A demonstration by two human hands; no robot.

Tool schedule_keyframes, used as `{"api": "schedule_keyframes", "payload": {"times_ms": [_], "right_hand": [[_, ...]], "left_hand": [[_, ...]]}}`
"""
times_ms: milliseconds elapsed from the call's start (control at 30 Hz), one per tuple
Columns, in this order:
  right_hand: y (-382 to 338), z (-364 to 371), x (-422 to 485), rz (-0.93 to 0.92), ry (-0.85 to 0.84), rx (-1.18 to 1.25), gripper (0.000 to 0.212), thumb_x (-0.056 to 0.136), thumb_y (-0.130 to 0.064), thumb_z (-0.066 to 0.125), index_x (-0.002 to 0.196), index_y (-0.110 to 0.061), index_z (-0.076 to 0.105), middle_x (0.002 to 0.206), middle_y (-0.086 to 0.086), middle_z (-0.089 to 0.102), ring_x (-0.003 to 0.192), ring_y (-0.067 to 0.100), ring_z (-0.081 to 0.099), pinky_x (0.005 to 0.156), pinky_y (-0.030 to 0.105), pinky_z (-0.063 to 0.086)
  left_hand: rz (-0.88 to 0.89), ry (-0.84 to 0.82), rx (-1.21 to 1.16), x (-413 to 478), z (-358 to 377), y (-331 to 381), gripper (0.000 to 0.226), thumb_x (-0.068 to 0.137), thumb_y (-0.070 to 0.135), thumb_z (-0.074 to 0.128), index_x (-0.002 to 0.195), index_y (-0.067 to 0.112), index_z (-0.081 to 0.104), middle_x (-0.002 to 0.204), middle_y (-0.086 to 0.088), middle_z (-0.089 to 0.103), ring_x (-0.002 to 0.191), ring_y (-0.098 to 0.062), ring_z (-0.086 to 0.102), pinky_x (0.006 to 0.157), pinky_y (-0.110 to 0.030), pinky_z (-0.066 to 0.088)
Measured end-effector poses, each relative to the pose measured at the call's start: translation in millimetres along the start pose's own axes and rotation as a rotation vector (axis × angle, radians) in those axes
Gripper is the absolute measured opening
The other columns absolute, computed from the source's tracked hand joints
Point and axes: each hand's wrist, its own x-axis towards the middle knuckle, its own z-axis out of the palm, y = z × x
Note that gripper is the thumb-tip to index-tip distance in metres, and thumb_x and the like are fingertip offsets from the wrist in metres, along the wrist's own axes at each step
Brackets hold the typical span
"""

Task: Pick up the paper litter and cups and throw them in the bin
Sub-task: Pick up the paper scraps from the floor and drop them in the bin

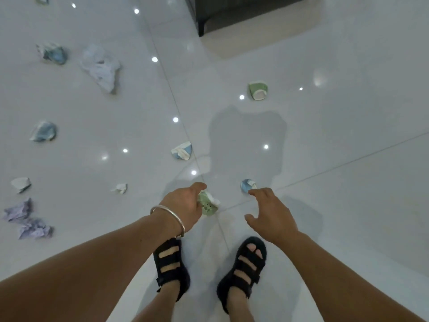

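While the person is bending over the pale tiled floor [325, 159], which is filling the frame and reflecting ceiling lights, a dark piece of furniture [243, 10] is standing at top centre. No bin is showing in view.

The left hand [185, 204], lower centre, is gripping a green crushed cup [210, 205], with the fingers curling round it. Judging by this, one item is being kept in that hand so that a second can be collected before any walk to the bin. The right hand [272, 213], just beside it, is hovering wide and holding nothing, its fingertips [252, 192] pointing at a blue crushed cup [246, 185] lying at centre frame. Whether they are touching it cannot be told.

Nothing is standing between that hand and the cup. Black sandals [170, 266] are showing below both hands. Other litter is lying well apart:
- a large white paper wad [101, 68] at upper left
- purple paper [25, 219] at lower left
- a blue wad [44, 131] at the left edge
- a second green cup [257, 90] right of centre
- a blue-and-white cup [182, 151] at centre
- a small white scrap [120, 188] left of the hands
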Motion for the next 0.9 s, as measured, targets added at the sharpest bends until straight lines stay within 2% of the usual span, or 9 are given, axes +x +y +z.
{"api": "schedule_keyframes", "payload": {"times_ms": [133,267,400,467,567,700,767,900], "right_hand": [[34.3,22.4,50.1,0.095,0.025,-0.092,0.066,0.086,-0.032,0.064,0.145,-0.023,0.035,0.139,0.003,0.038,0.116,0.022,0.046,0.084,0.031,0.045],[65.4,58.6,111.7,0.033,-0.048,-0.242,0.073,0.083,-0.028,0.067,0.147,-0.025,0.032,0.142,0.006,0.034,0.117,0.026,0.043,0.083,0.036,0.047],[86.1,97.6,157.5,0.008,-0.145,-0.411,0.076,0.084,-0.024,0.065,0.148,-0.029,0.024,0.146,0.003,0.025,0.121,0.027,0.04,0.083,0.037,0.049],[94.6,115.1,169.5,0.007,-0.161,-0.458,0.071,0.085,-0.018,0.062,0.146,-0.027,0.027,0.144,0.005,0.026,0.119,0.028,0.041,0.083,0.038,0.049],[99.0,129.2,180.8,-0.011,-0.123,-0.464,0.055,0.086,-0.011,0.057,0.137,-0.017,0.038,0.129,0.011,0.035,0.107,0.031,0.044,0.075,0.038,0.048],[66.9,121.7,180.7,-0.064,-0.17,-0.401,0.051,0.082,-0.016,0.064,0.13,-0.009,0.047,0.118,0.013,0.043,0.102,0.032,0.048,0.071,0.034,0.043],[32.2,109.5,170.2,-0.14,-0.166,-0.395,0.052,0.082,-0.019,0.066,0.13,-0.011,0.047,0.119,0.011,0.044,0.102,0.03,0.049,0.069,0.033,0.043],[-56.4,69.0,131.3,-0.285,-0.152,-0.432,0.053,0.084,-0.024,0.061,0.134,-0.016,0.044,0.123,0.006,0.043,0.102,0.024,0.05,0.073,0.032,0.047]], "left_hand": [[-0.097,0.0,-0.006,25.7,19.3,-29.9,0.044,0.092,0.023,0.047,0.134,0.035,0.044,0.106,-0.001,0.064,0.083,-0.015,0.054,0.072,-0.023,0.044],[-0.187,0.021,-0.061,60.2,66.5,-60.6,0.037,0.088,0.022,0.051,0.124,0.028,0.047,0.095,-0.001,0.063,0.073,-0.016,0.053,0.065,-0.025,0.042],[-0.242,0.001,-0.132,92.2,120.7,-85.4,0.033,0.086,0.023,0.053,0.118,0.025,0.048,0.095,-0.001,0.064,0.074,-0.018,0.056,0.064,-0.027,0.043],[-0.249,-0.01,-0.175,102.1,141.1,-93.8,0.032,0.085,0.024,0.054,0.116,0.024,0.048,0.093,-0.001,0.064,0.073,-0.017,0.056,0.062,-0.027,0.042],[-0.282,0.013,-0.256,107.0,157.0,-104.7,0.028,0.085,0.026,0.055,0.112,0.024,0.048,0.084,0.003,0.059,0.067,-0.014,0.055,0.056,-0.026,0.039],[-0.311,0.03,-0.294,91.1,143.3,-114.7,0.027,0.085,0.03,0.057,0.11,0.023,0.05,0.088,0.001,0.06,0.072,-0.018,0.056,0.058,-0.026,0.04],[-0.344,0.082,-0.304,74.3,121.9,-114.8,0.026,0.085,0.03,0.057,0.109,0.022,0.051,0.09,0.0,0.061,0.073,-0.018,0.055,0.058,-0.026,0.038],[-0.403,0.153,-0.349,22.8,59.0,-104.5,0.021,0.086,0.03,0.057,0.104,0.021,0.05,0.081,0.003,0.056,0.067,-0.016,0.052,0.053,-0.025,0.034]]}}
